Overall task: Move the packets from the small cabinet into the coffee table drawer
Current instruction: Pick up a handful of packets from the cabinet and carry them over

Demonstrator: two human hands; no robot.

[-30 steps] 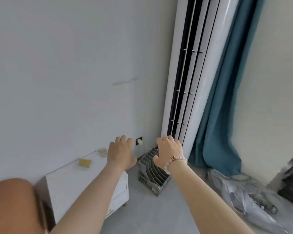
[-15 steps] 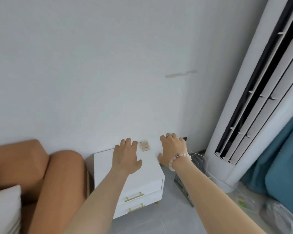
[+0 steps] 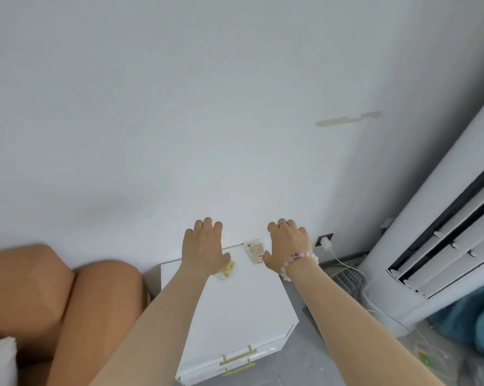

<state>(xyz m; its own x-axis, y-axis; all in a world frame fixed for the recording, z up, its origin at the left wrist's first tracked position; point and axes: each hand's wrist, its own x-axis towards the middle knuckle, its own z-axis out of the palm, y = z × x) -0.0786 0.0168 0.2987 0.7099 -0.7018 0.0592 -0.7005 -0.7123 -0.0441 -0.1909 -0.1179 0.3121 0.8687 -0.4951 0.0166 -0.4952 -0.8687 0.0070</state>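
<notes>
Left hand (image 3: 203, 247): palm down, fingers extended and loosely spread, holding nothing. Right hand (image 3: 288, 246): same posture, holding nothing, with a beaded bracelet (image 3: 299, 260) on the wrist. Both hands are over the rear of the small cabinet (image 3: 235, 310) top; whether they touch it cannot be told.

Yellow packet (image 3: 227, 270): lies on the cabinet top, just beside the left thumb and partly hidden by that hand. Beige packet (image 3: 254, 249): lies on the top near the wall, between the hands, just beside the right thumb.

The cabinet front has two closed drawers with gold handles (image 3: 238, 355). A tan sofa (image 3: 40, 288) stands to its left. To its right are a wall socket (image 3: 325, 238) with a white plug, a grey file rack (image 3: 346, 277), a white air conditioner (image 3: 444, 246) and a teal curtain (image 3: 480, 324).
</notes>
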